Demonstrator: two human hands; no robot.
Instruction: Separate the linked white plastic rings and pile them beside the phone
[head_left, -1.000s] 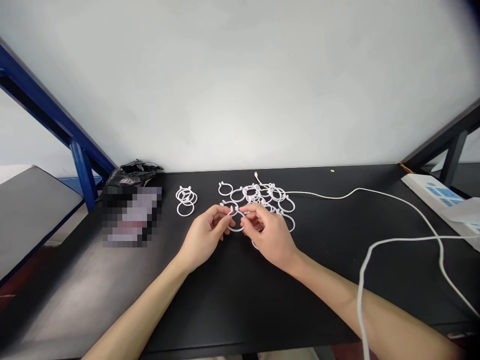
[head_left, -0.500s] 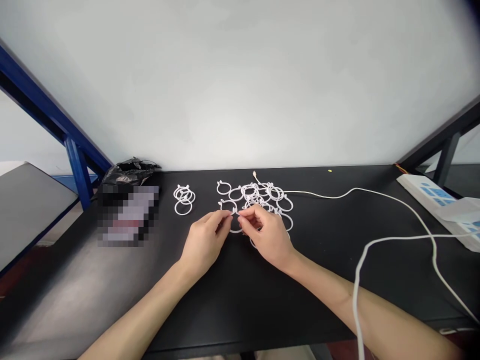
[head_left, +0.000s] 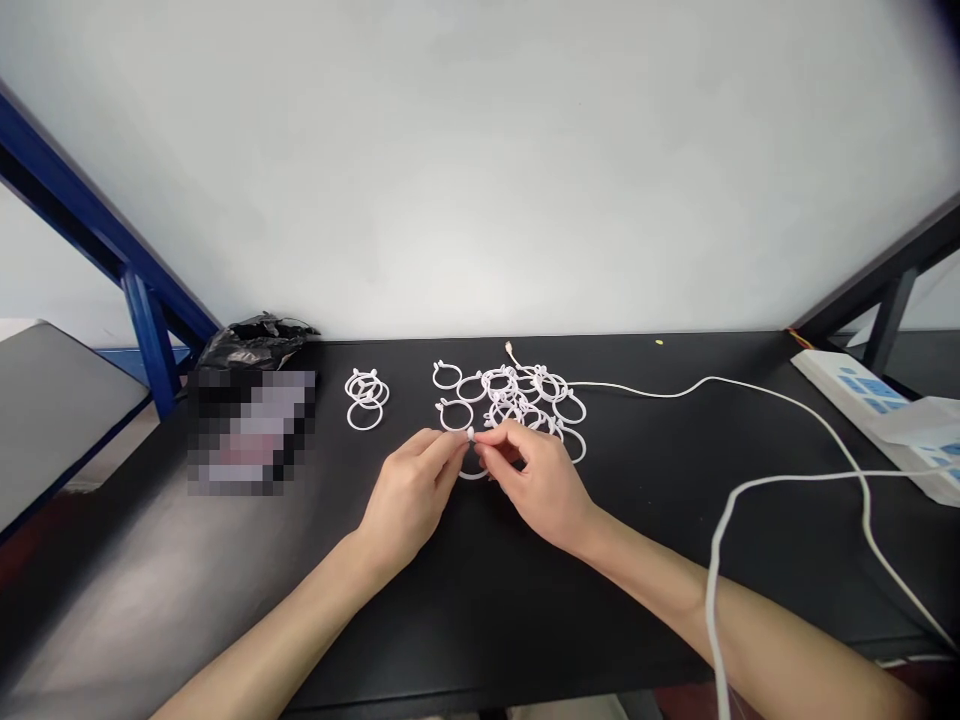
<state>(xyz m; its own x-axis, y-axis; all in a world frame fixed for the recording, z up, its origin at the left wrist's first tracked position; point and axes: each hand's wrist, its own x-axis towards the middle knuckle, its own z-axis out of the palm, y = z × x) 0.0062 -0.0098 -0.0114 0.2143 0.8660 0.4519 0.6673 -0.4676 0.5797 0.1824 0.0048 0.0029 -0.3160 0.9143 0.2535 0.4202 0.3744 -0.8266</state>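
"1 white ring [head_left: 473,476] is held how?"
"By left hand [head_left: 409,485] and right hand [head_left: 536,480], its top is narrowly pinched."
"What is seen beyond?"
"A ring pile [head_left: 504,395] is spread just behind; farther left, a smaller cluster [head_left: 367,402] is laid on the black table [head_left: 450,620]."

rings [head_left: 504,397] on table [head_left: 637,560], bag [head_left: 255,342] left, power strip [head_left: 859,388] right

On the black table [head_left: 652,490] before me there lie a heap of white rings [head_left: 500,381], a smaller ring group [head_left: 367,391], a black bag [head_left: 259,342], one pixelated object [head_left: 251,432], a cable [head_left: 637,389] and a power strip [head_left: 838,378].
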